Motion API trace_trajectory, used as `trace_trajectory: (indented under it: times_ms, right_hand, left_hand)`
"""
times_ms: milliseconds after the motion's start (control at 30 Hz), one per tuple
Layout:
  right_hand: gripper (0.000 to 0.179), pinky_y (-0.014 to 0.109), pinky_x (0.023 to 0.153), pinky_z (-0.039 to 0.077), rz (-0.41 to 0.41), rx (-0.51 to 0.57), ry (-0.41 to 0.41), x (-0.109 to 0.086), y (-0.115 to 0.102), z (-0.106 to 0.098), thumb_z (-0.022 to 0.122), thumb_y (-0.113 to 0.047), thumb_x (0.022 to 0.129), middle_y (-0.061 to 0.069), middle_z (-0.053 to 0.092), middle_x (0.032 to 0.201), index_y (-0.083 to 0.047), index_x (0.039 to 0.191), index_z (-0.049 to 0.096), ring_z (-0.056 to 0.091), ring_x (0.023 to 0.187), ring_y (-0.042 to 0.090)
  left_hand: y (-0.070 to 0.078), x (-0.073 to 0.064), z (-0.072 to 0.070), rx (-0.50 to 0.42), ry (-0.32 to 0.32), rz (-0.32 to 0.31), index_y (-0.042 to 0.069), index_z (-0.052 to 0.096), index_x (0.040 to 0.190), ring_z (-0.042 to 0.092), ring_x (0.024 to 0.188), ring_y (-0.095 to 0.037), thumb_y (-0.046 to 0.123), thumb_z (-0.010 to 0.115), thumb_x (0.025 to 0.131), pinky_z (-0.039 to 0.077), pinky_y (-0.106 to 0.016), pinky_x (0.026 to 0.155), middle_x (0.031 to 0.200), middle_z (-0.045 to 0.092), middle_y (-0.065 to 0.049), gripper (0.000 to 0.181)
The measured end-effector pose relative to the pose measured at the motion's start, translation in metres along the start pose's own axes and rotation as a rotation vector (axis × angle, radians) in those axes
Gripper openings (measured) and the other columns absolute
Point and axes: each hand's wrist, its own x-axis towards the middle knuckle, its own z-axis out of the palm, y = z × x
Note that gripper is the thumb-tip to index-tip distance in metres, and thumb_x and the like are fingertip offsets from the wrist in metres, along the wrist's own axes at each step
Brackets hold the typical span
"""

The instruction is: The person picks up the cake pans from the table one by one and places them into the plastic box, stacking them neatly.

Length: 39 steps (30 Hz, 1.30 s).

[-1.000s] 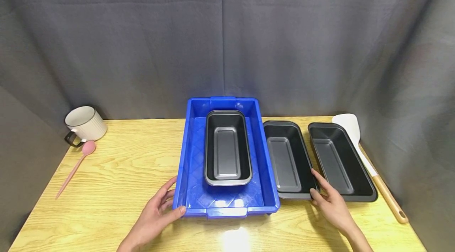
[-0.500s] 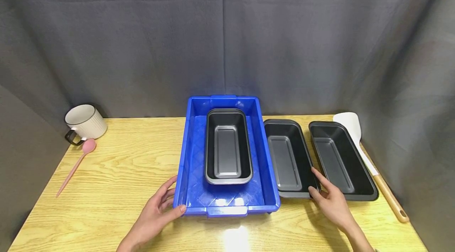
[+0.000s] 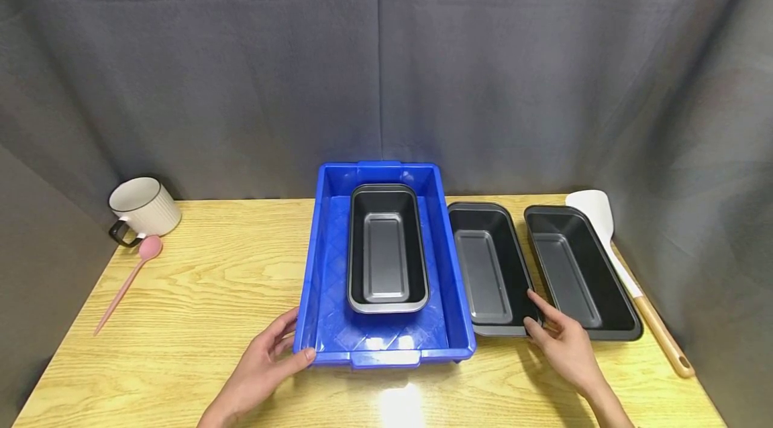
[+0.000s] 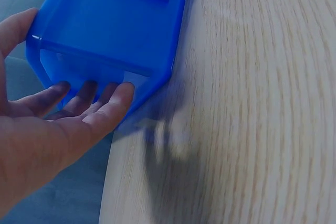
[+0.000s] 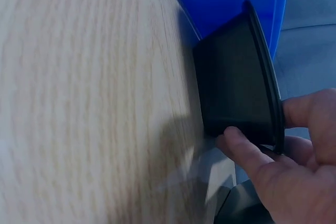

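A blue plastic tray (image 3: 386,359) lies in the middle of the table, with a dark loaf pan (image 3: 386,260) inside it. My left hand (image 3: 260,367) grips the tray's near left corner, thumb over the rim. In the left wrist view its fingers (image 4: 122,96) curl against the tray's outer end. Right beside the tray stands a second loaf pan (image 3: 486,274). My right hand (image 3: 564,351) holds this pan at its near right corner. The right wrist view shows the thumb on the rim and the fingertips (image 5: 233,135) against the pan's outer wall (image 5: 233,77).
A third loaf pan (image 3: 574,274) stands right of the held one, close behind my right hand. Along the right edge lies a white spatula (image 3: 655,327) with a wooden handle. At far left are a white mug (image 3: 147,210) and a pink spoon (image 3: 127,284). Grey curtains (image 3: 374,79) border the table.
Both hands stay at the tray and the pan. The index finger of each hand has shifted slightly toward the person. The tray and pans have not moved.
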Motion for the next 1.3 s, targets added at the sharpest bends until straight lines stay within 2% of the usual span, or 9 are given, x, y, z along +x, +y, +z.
trace_trajectory:
  times_ms: [367, 467, 567, 800, 933, 1067, 1167, 1233, 1300]
  right_hand:
    - [0.054, 0.018, 0.061, 0.051, 0.013, 0.007, -0.021, 0.0015, -0.0017, 0.0018, 0.06, -0.019, 0.096, 0.029, 0.057, 0.125, -0.01, 0.146, 0.04, 0.064, 0.077, 0.001]
    - [0.056, 0.02, 0.047, 0.04, 0.014, -0.038, 0.004, 0.002, -0.0024, 0.0043, 0.059, -0.022, 0.096, 0.017, 0.066, 0.08, -0.014, 0.148, 0.039, 0.046, 0.051, -0.004]
    - [0.057, 0.021, 0.045, 0.041, 0.01, -0.021, 0.018, 0.0022, -0.0021, 0.007, 0.059, -0.022, 0.096, 0.009, 0.055, 0.069, -0.014, 0.148, 0.037, 0.043, 0.044, 0.0]
    - [0.063, 0.022, 0.044, 0.037, -0.017, -0.002, -0.011, 0.0016, 0.0, 0.0066, 0.064, -0.022, 0.093, 0.026, 0.055, 0.126, -0.012, 0.149, 0.036, 0.037, 0.049, -0.003]
    - [0.065, 0.023, 0.04, 0.034, -0.025, 0.04, -0.01, 0.002, 0.0014, 0.0064, 0.068, -0.017, 0.091, 0.012, 0.056, 0.091, -0.01, 0.148, 0.037, 0.025, 0.044, 0.001]
    - [0.066, 0.021, 0.045, 0.035, -0.028, 0.066, -0.012, 0.0038, 0.0018, 0.0057, 0.068, -0.014, 0.09, 0.012, 0.054, 0.082, -0.008, 0.148, 0.037, 0.034, 0.054, -0.001]
    - [0.067, 0.018, 0.053, 0.036, 0.001, 0.112, -0.027, 0.0045, 0.0011, 0.0045, 0.068, -0.012, 0.09, 0.02, 0.055, 0.124, -0.009, 0.148, 0.036, 0.038, 0.063, 0.001]
    - [0.068, 0.012, 0.06, 0.038, 0.04, 0.157, -0.049, 0.0043, -0.0001, 0.0031, 0.067, -0.012, 0.09, 0.023, 0.053, 0.128, -0.01, 0.149, 0.034, 0.051, 0.075, 0.008]
    - [0.069, 0.01, 0.081, 0.041, 0.06, 0.197, -0.073, 0.0041, -0.0013, 0.0016, 0.066, -0.011, 0.09, 0.017, 0.033, 0.149, -0.01, 0.15, 0.031, 0.05, 0.116, 0.02]
  left_hand:
    - [-0.0004, -0.0005, -0.0003, -0.006, -0.002, -0.003, -0.001, 0.038, 0.143, 0.051, 0.121, -0.039, 0.008, 0.069, 0.087, 0.048, -0.022, 0.089, 0.136, 0.048, -0.025, 0.064]
    - [-0.0005, -0.0006, -0.0002, -0.009, 0.002, -0.01, -0.001, 0.038, 0.143, 0.051, 0.121, -0.04, 0.008, 0.069, 0.087, 0.048, -0.022, 0.088, 0.136, 0.048, -0.025, 0.065]
    - [-0.0006, -0.0003, -0.0002, -0.016, 0.001, -0.012, -0.001, 0.038, 0.143, 0.051, 0.121, -0.04, 0.008, 0.069, 0.086, 0.048, -0.023, 0.088, 0.136, 0.048, -0.025, 0.065]
    - [-0.0014, -0.0005, -0.0004, -0.015, -0.011, -0.002, -0.001, 0.038, 0.143, 0.051, 0.12, -0.039, 0.007, 0.069, 0.087, 0.049, -0.024, 0.088, 0.136, 0.048, -0.025, 0.064]
    - [-0.0016, -0.0004, -0.0004, -0.013, -0.016, 0.005, 0.0, 0.038, 0.143, 0.051, 0.12, -0.039, 0.008, 0.068, 0.087, 0.05, -0.025, 0.087, 0.135, 0.048, -0.025, 0.064]
    - [-0.002, -0.0004, -0.0004, -0.015, -0.014, 0.003, 0.0, 0.038, 0.143, 0.051, 0.12, -0.039, 0.008, 0.068, 0.087, 0.05, -0.024, 0.087, 0.135, 0.048, -0.024, 0.064]
    - [-0.0027, -0.0004, -0.0006, -0.018, -0.013, 0.007, -0.001, 0.037, 0.143, 0.051, 0.12, -0.04, 0.007, 0.068, 0.087, 0.05, -0.024, 0.088, 0.135, 0.048, -0.025, 0.064]
    - [-0.0032, -0.0003, -0.0007, -0.021, -0.016, 0.013, -0.002, 0.037, 0.143, 0.05, 0.12, -0.04, 0.006, 0.067, 0.088, 0.05, -0.024, 0.088, 0.135, 0.048, -0.025, 0.064]
    - [-0.0037, -0.0001, -0.0008, -0.024, -0.018, 0.019, -0.002, 0.037, 0.143, 0.05, 0.12, -0.04, 0.006, 0.067, 0.088, 0.05, -0.025, 0.088, 0.136, 0.047, -0.025, 0.064]
